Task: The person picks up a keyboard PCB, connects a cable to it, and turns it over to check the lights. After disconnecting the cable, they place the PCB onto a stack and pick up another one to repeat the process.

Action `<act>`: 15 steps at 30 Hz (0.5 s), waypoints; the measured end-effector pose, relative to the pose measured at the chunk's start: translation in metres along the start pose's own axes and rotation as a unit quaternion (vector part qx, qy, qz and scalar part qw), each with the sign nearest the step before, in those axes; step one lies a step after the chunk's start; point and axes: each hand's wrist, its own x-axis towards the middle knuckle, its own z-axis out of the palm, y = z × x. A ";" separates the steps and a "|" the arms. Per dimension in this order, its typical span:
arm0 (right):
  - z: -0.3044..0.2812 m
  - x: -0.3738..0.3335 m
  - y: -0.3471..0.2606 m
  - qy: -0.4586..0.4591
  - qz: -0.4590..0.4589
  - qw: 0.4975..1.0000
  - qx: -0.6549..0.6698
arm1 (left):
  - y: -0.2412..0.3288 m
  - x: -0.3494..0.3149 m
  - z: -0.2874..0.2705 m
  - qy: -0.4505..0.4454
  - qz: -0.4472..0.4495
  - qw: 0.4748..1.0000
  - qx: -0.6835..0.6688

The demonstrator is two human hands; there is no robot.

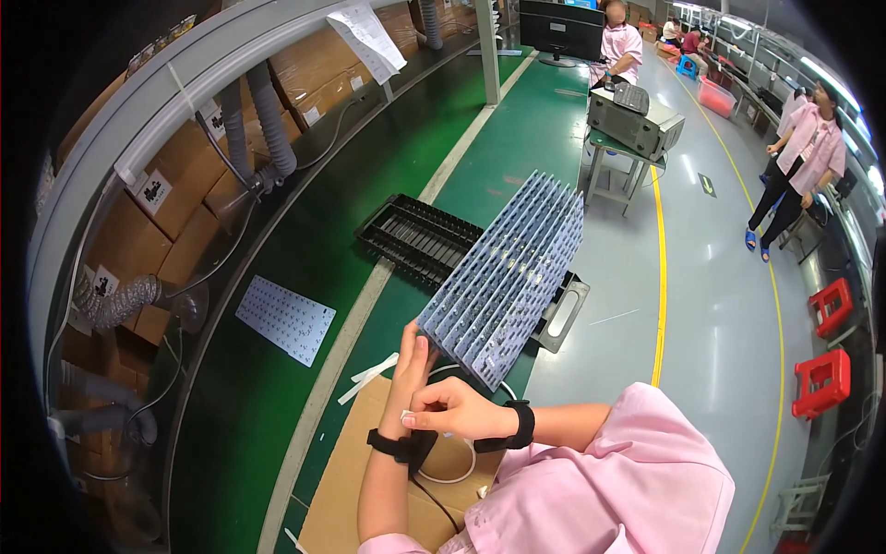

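Counts, left to right: one loose board (286, 319), one black rack (415, 238), one batch of boards (508, 277) standing edge-up in parallel over the rack, roughly seven but too tight to count surely. One cardboard sheet (343, 480) in front.

Edges: bare green bench (503, 138) all round the loose board, left of the pale strip (351, 342), and more past the rack's far side. Rack's right end looks to poke past the bench's right edge, over open floor (609, 305).

Left hand (412, 365): fingers stretched up against the batch's near left corner; grip hidden, can't tell if closed. Right hand (461, 412): thumb and forefinger pinched on one white bit (406, 418).
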 end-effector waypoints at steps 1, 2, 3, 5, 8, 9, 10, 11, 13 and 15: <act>0.001 0.000 0.001 -0.001 0.001 1.000 0.000 | -0.002 0.002 0.003 0.001 0.007 1.000 0.003; 0.000 -0.001 0.002 0.001 0.004 1.000 0.001 | -0.003 0.005 0.005 0.001 0.014 1.000 0.006; 0.000 0.000 0.003 0.003 0.007 1.000 0.002 | -0.005 0.008 0.007 0.000 0.020 1.000 0.009; -0.001 0.000 0.006 0.003 0.010 1.000 0.002 | -0.012 0.013 0.008 0.001 0.032 0.999 -0.008; -0.001 0.002 0.012 0.000 0.001 1.000 0.001 | -0.024 0.019 0.003 0.001 0.053 0.998 -0.040; -0.001 0.002 0.011 0.000 0.001 1.000 0.000 | -0.028 0.020 0.001 -0.003 0.057 0.997 -0.058; -0.001 0.001 0.008 0.000 0.007 1.000 -0.005 | -0.030 0.021 -0.001 -0.008 0.061 0.995 -0.075; -0.001 0.000 0.006 0.000 0.014 1.000 -0.011 | -0.033 0.022 -0.004 -0.012 0.065 0.993 -0.093; 0.001 0.000 0.003 -0.001 0.020 1.000 -0.017 | -0.037 0.023 -0.009 0.003 0.080 0.991 -0.110; -0.001 -0.001 0.002 0.007 0.026 1.000 -0.015 | -0.039 0.026 -0.010 0.026 0.105 0.983 -0.145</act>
